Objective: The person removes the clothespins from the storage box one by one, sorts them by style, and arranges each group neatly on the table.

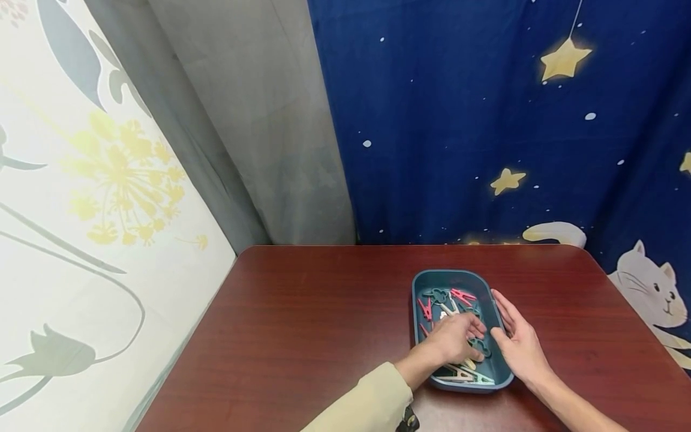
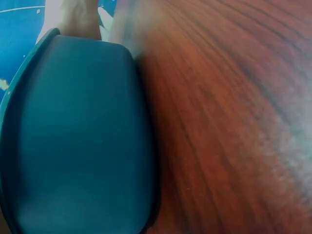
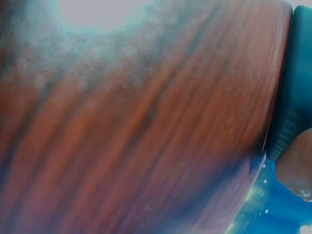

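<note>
Box, head view: a blue-green box (image 1: 453, 278) rests on the brown worktop (image 1: 324, 324), right of its middle.
Clips: red clips (image 1: 462, 296), dark green clips (image 1: 438, 295) and pale clips (image 1: 477, 378) lie loose inside the box.
Left hand: the left hand (image 1: 456, 337) reaches into the box above the clips, fingers bent, thumb apart from them; cannot tell whether it holds a clip.
Right hand: the right hand (image 1: 515, 342) holds the box's right side, thumb over the rim, fingers along the outer wall.
Curtains: a grey curtain (image 1: 259, 120) and a blue starry curtain (image 1: 459, 108) hang behind.
Box, left wrist view: its outer wall fills the left side; bare skin (image 2: 73, 22) shows blurred beyond it.
Fingertip, right wrist view: a fingertip (image 3: 298, 165) touches the box at the right edge.
</note>
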The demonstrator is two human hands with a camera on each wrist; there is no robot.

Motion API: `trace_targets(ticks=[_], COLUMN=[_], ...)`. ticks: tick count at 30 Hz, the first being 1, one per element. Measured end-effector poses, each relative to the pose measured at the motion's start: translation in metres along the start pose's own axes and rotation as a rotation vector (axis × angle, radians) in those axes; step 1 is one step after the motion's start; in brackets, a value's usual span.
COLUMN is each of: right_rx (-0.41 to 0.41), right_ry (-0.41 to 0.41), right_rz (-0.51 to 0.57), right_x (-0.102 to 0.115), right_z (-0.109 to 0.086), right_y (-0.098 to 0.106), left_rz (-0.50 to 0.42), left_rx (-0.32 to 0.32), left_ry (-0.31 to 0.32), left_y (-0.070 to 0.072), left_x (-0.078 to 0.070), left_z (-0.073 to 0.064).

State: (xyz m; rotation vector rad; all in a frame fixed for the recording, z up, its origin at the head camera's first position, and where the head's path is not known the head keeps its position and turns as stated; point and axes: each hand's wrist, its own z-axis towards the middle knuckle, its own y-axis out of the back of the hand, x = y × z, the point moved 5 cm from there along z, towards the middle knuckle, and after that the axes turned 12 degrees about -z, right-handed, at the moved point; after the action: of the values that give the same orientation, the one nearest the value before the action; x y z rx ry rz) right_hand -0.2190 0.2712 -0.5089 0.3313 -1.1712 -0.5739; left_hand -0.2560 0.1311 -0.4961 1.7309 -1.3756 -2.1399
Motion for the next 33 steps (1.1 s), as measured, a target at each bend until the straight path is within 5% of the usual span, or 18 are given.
trace_targets(ticks=[19, 26, 33], right_rx=[0.023, 0.018, 0.012], right_ry=[-0.043, -0.038, -0.022], right_rz=[-0.016, -0.021, -0.004], right_x=[-0.001, -0.001, 0.000], right_z=[0.001, 0.000, -0.002], right_y=[0.001, 0.002, 0.002], left_rz=[0.406, 0.307, -0.001], left_rx=[-0.080, -0.073, -0.168], left_ry=[-0.172, -0.161, -0.030], left_y=[-0.008, -0.007, 0.005], left_x=[-0.010, -0.008, 0.000], left_z=[0.000, 0.003, 0.002])
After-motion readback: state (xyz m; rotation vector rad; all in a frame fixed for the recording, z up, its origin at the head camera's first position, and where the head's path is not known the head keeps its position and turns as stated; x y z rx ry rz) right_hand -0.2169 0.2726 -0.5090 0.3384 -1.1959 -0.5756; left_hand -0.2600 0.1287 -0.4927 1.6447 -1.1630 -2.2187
